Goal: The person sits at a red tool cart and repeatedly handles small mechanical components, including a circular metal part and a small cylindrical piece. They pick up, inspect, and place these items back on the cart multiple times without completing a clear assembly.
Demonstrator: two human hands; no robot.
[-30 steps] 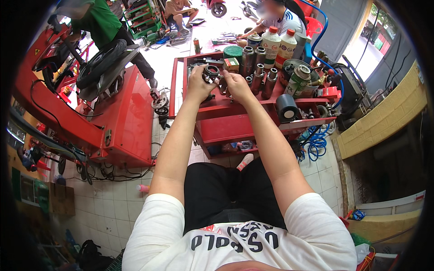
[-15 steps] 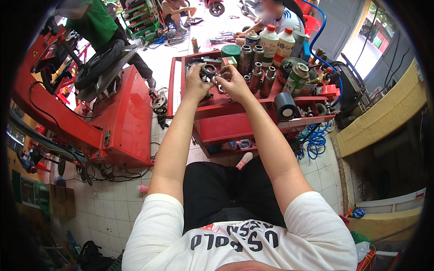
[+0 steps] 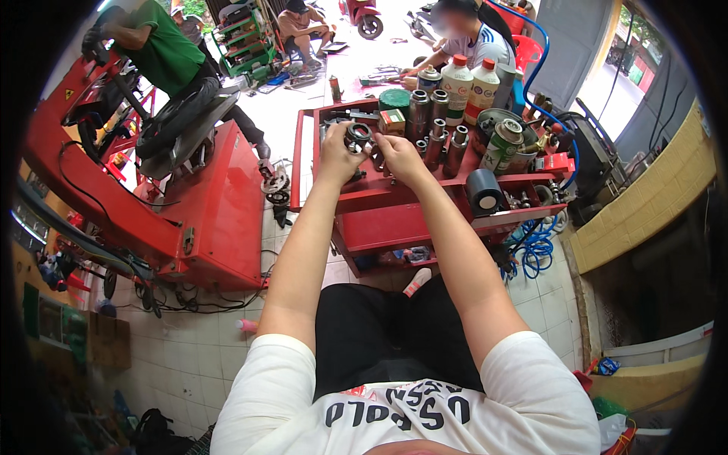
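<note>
Over the left end of a red tool cart (image 3: 379, 227), my left hand (image 3: 338, 158) grips a dark metal part with a round, ring-shaped end (image 3: 359, 134). The ring's opening faces up. My right hand (image 3: 403, 160) is close beside it, its thumb and fingers pinched together near the part's right side. What those fingers hold, if anything, is too small to make out. Just beyond my hands stand a small orange-and-green box (image 3: 392, 121) and a round green lid (image 3: 394, 99). To the right are several upright metal sockets (image 3: 437, 144).
White bottles with red caps (image 3: 456, 83), a green-and-white can (image 3: 503, 144) and a dark cylinder (image 3: 482, 191) crowd the cart's right side. A blue hose (image 3: 531, 241) coils on the floor. At left, a person in green (image 3: 163, 49) stands by a red machine (image 3: 220, 220) with a tyre.
My right hand has closed its fingers and drawn slightly away from the ring-shaped part, which my left hand still holds. The whole view has shifted a little.
</note>
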